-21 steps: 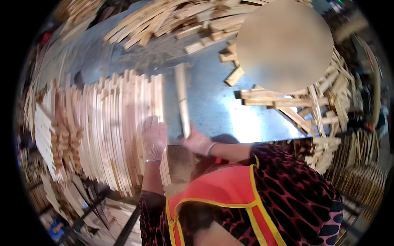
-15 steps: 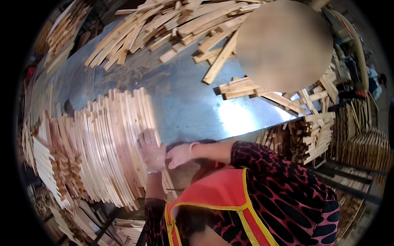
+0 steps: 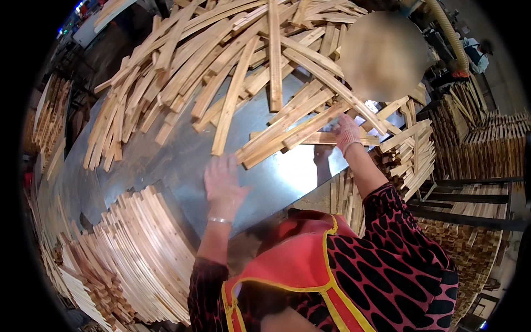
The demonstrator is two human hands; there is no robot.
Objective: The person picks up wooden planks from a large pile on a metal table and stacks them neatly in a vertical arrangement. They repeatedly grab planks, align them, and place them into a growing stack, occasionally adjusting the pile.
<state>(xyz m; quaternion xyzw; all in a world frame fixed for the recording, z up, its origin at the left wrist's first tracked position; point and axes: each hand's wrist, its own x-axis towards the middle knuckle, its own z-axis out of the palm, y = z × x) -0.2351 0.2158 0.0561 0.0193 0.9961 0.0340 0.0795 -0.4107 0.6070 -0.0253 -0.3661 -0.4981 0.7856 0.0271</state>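
Note:
My left hand (image 3: 223, 185), in a pale glove, is over the metal tabletop (image 3: 182, 166). Its fingers are stretched and apart, slightly blurred, holding nothing, close to the lower end of a wooden strip (image 3: 235, 99). To the right, my right hand (image 3: 348, 134), gloved too, is curled at the end of a slanting wooden strip (image 3: 318, 126). Its fingertips are partly hidden among the pieces. Another strip (image 3: 315, 138) lies crosswise beside that hand. At the lower left, a row of strips (image 3: 146, 243) lies side by side, apart from both hands.
A large loose pile of wooden strips (image 3: 182, 72) covers the far side of the table. Stacked wood (image 3: 487, 144) stands to the right beyond the table edge. A person (image 3: 475, 55) is at the far right by a ribbed hose (image 3: 448, 30). A blurred disc hides part of the pile.
Both hands have left the lined-up row. My left hand moved up and right; my right hand reached far right to the loose strips. The view has shifted, showing more of the pile.

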